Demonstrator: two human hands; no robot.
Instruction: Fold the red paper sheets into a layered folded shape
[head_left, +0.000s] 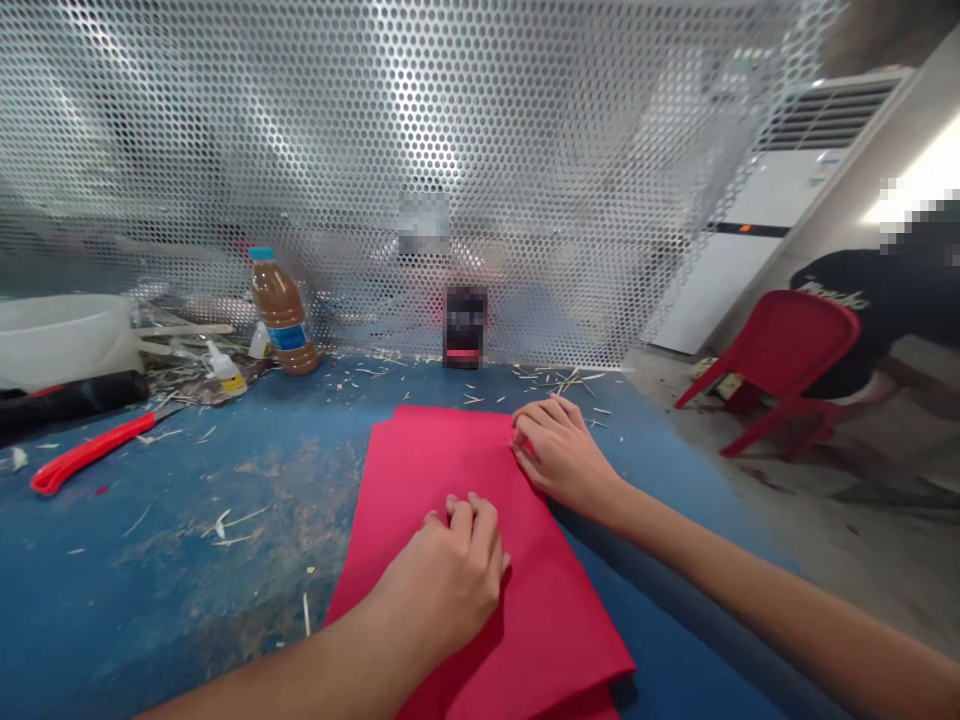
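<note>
Stacked or folded red sheets [435, 460], like paper or thin foam, lie on the blue tabletop in front of me. Their edges are slightly offset at the far left corner and at the near end. My left hand [461, 575] rests on the middle of the top sheet, its fingers bent and a little apart, with nothing seen in them. At the far right edge of the red sheets, my right hand [559, 450] has its fingers curled in a pinch on that edge. Its fingertips are partly hidden.
A red-handled knife [97, 450], a black object [75, 400], a small glue bottle [225, 370], a brown-filled bottle [281, 315] and a white tub [60, 335] stand or lie left. A perforated metal screen [480, 120] closes the back. Beyond the table's right side, a person sits on a red chair [787, 350].
</note>
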